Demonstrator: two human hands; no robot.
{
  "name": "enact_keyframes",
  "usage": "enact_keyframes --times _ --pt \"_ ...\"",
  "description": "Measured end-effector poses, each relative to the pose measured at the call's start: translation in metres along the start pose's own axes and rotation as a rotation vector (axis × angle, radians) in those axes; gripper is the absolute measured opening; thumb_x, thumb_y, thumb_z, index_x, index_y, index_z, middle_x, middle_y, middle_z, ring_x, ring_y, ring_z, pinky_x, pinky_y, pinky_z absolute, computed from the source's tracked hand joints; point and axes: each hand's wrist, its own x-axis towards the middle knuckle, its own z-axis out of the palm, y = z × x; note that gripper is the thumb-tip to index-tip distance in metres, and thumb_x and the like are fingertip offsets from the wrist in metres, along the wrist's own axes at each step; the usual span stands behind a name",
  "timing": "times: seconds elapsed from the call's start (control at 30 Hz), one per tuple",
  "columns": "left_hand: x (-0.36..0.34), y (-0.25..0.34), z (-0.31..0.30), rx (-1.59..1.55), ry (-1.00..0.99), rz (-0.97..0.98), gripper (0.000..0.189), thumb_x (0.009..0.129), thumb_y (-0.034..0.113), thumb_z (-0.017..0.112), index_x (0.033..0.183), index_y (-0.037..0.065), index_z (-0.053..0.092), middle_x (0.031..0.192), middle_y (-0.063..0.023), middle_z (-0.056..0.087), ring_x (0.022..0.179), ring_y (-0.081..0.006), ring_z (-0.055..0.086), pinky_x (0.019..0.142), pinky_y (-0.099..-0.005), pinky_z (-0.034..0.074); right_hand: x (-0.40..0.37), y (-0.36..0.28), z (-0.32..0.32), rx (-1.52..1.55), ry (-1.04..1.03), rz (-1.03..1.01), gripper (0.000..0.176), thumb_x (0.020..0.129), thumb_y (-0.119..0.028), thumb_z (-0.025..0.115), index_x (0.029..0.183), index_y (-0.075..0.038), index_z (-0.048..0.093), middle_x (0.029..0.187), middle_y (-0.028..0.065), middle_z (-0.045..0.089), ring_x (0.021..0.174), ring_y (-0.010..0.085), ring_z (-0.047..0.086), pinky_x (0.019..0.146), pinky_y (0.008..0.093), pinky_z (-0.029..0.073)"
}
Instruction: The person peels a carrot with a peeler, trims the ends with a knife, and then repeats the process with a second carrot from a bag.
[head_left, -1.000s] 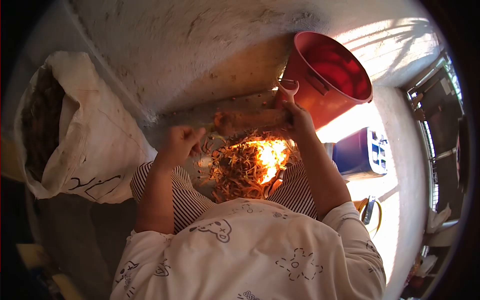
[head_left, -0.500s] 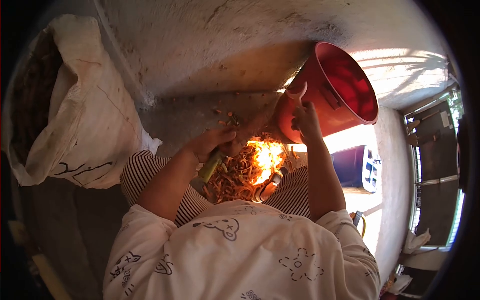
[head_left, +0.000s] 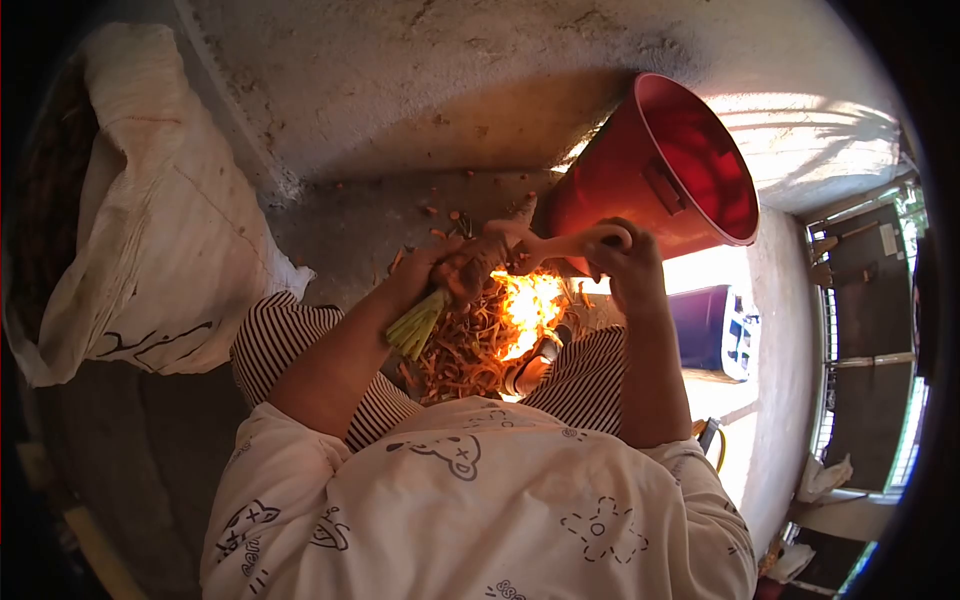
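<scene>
Left of the big red plastic bucket (head_left: 650, 185), the left hand (head_left: 412, 277) grips a brown root with green stalks (head_left: 419, 322), likely firm, best held stalk-end; the right hand (head_left: 637, 272) pinches a slim pale-pink peeler-like tool (head_left: 575, 243).

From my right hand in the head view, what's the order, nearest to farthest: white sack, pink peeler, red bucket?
From the right hand:
1. Pink peeler: in its fingers.
2. Red bucket: just beyond the hand.
3. White sack: far left, past the left hand.
</scene>
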Motion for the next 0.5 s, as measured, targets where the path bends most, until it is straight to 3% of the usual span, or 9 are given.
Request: enact_keyframes --times 0.07,0.13,0.17,0.27,0.37,0.43,0.5 --pt "-0.002 0.003 0.011 0.021 0.097 -0.016 0.037 0.082 0.035 0.040 0.098 0.002 0.049 0.076 -0.0063 0.056 0.056 -0.0129 0.055 0.045 -0.0242 0.046 0.005 0.016 0.022 0.384 0.006 0.022 0.017 0.077 -0.009 0.055 0.089 0.001 0.048 0.073 0.0096 0.057 0.054 0.0104 0.053 0.046 0.0215 0.042" --pt "-0.010 0.009 0.034 0.028 0.253 -0.021 0.036 0.083 0.037 0.040 0.094 0.004 0.051 0.069 -0.0050 0.056 0.053 -0.0135 0.054 0.047 -0.0252 0.046 0.009 0.019 0.042 0.555 -0.032 0.096 0.018 0.079 -0.014 0.055 0.087 0.000 0.047 0.073 0.0098 0.057 0.058 0.0134 0.056 0.046 0.0222 0.045" --pt "-0.010 0.009 0.032 0.030 0.237 -0.045 0.036 0.083 0.037 0.040 0.092 0.005 0.052 0.069 -0.0046 0.056 0.053 -0.0130 0.054 0.047 -0.0249 0.046 0.012 0.025 0.049 0.613 -0.027 0.119 0.019 0.078 -0.015 0.056 0.087 -0.001 0.047 0.074 0.0098 0.056 0.059 0.0143 0.056 0.045 0.0224 0.045" --pt "-0.006 0.005 0.015 0.017 0.201 -0.087 0.035 0.083 0.036 0.039 0.088 0.004 0.053 0.066 -0.0049 0.056 0.051 -0.0124 0.053 0.046 -0.0244 0.046 0.012 0.025 0.067 0.625 -0.031 0.056 0.022 0.077 -0.014 0.059 0.088 -0.001 0.046 0.076 0.0094 0.056 0.060 0.0150 0.057 0.043 0.0224 0.045" --pt "0.009 -0.011 -0.018 -0.053 0.154 -0.064 0.036 0.083 0.033 0.037 0.087 0.001 0.053 0.064 -0.0075 0.056 0.048 -0.0141 0.054 0.044 -0.0249 0.047 0.013 0.033 0.073 0.562 -0.174 0.026 0.022 0.076 -0.013 0.060 0.088 -0.002 0.045 0.078 0.0085 0.056 0.061 0.0147 0.057 0.041 0.0212 0.044" --pt "0.011 -0.015 -0.027 -0.128 0.094 -0.039 0.036 0.083 0.032 0.038 0.086 -0.001 0.053 0.062 -0.0086 0.056 0.048 -0.0159 0.054 0.045 -0.0255 0.048 0.017 0.035 0.072 0.600 -0.058 0.065 0.019 0.075 -0.011 0.060 0.086 -0.003 0.046 0.075 0.0062 0.055 0.060 0.0140 0.056 0.041 0.0210 0.043" --pt "-0.002 -0.009 -0.013 -0.009 0.097 -0.086 0.037 0.082 0.032 0.039 0.090 -0.002 0.052 0.068 -0.0106 0.058 0.052 -0.0183 0.056 0.045 -0.0275 0.048 0.029 0.044 0.061 0.632 0.096 0.059 0.018 0.074 -0.010 0.060 0.084 -0.004 0.046 0.074 0.0054 0.054 0.060 0.0136 0.055 0.041 0.0214 0.042"
